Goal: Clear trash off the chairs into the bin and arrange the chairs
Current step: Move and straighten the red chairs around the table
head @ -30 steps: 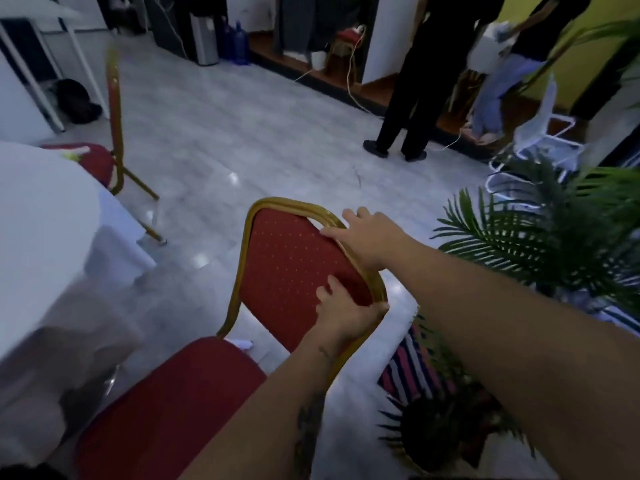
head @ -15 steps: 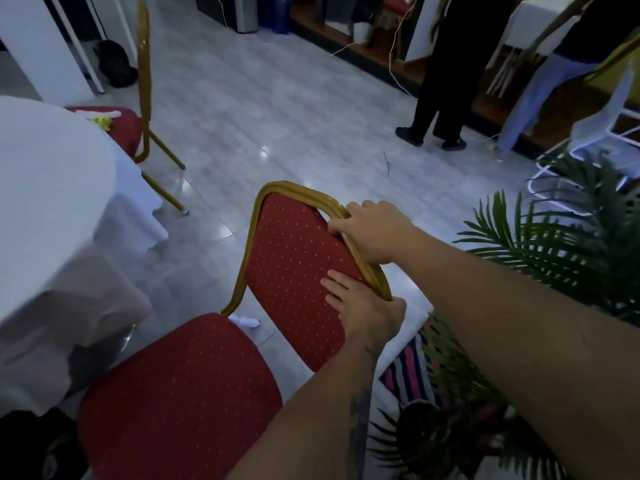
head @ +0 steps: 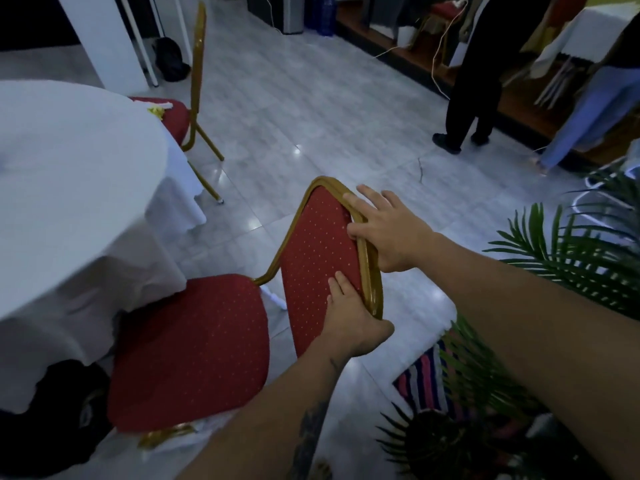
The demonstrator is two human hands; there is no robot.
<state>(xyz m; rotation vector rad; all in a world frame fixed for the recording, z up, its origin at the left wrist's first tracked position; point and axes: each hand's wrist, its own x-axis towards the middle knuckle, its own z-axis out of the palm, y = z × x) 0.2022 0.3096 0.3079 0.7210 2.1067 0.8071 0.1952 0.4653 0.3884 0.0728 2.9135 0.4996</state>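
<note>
Grey tiled floor (head: 311, 109) ran under everything, a potted palm (head: 571, 258) at the near right. Closest, the left hand (head: 349, 320) gripped the lower edge of the near chair (head: 194, 344) backrest, fingers curled round the gold frame. Above it the right hand (head: 388, 233) lay on the top rail, fingers spread and loose. This chair stood just beside the white-clothed table (head: 69, 188). Farther off, a second chair (head: 187, 109) carried scraps of trash (head: 159, 109) on its seat.
</note>
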